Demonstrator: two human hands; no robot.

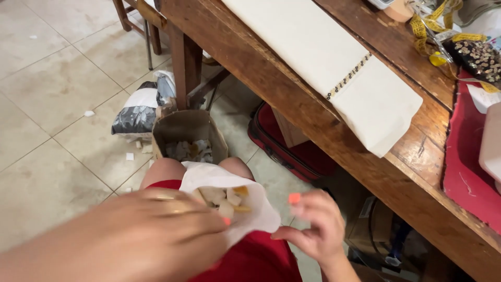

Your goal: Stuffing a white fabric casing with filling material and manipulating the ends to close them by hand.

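Note:
My left hand [151, 235], blurred and large in the foreground, grips the near edge of a white paper sheet [245, 209] cupped into a pouch on my lap. Small pale and yellowish scraps [224, 199] lie inside the pouch. My right hand [313, 227], with orange nails, holds the pouch's right edge, fingers curled. I am seated in red clothing [250, 261], knees bare. Just beyond my knees a brown paper bag [188, 130] stands open on the floor with pale scraps inside.
A wooden table [292, 99] runs along the right, carrying a folded white cloth with a beaded trim [344, 73], a yellow tape measure [433, 31] and a red mat [464, 167]. Under it lies a red case [282, 146]. A grey-and-white bag [141, 109] and scraps lie on the tiled floor.

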